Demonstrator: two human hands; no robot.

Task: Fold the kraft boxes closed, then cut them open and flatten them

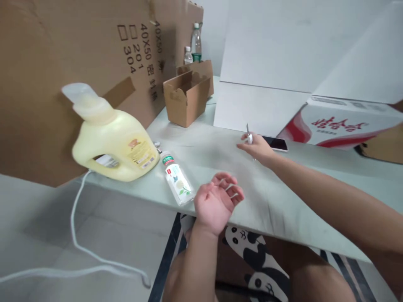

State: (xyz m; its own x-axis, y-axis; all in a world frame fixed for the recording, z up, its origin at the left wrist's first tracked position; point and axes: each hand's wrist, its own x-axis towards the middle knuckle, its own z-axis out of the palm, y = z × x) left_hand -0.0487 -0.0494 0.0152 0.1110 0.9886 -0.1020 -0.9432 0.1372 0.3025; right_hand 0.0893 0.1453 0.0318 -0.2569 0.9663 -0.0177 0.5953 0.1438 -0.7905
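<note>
My left hand [218, 202] is palm up at the front edge of the table, its fingers loosely curled and apart, with nothing in it. Just left of it stands a clear plastic bottle [178, 180] with a white and green label. Farther back, my right hand [256, 146] is closed around a small white tool [249, 138] with a thin, pointed metal tip that sticks up above the fingers. Its exact kind cannot be made out. Partly behind that hand, a dark-screened phone [277, 143] lies flat on the table.
On the left are a big yellow detergent jug [121, 144] and a large cardboard box [94, 46]. A small open carton [185, 100] stands farther back, with bottles [196, 42] behind it. White panels and a red-and-white box [340, 123] line the pale table's [315, 184] far side.
</note>
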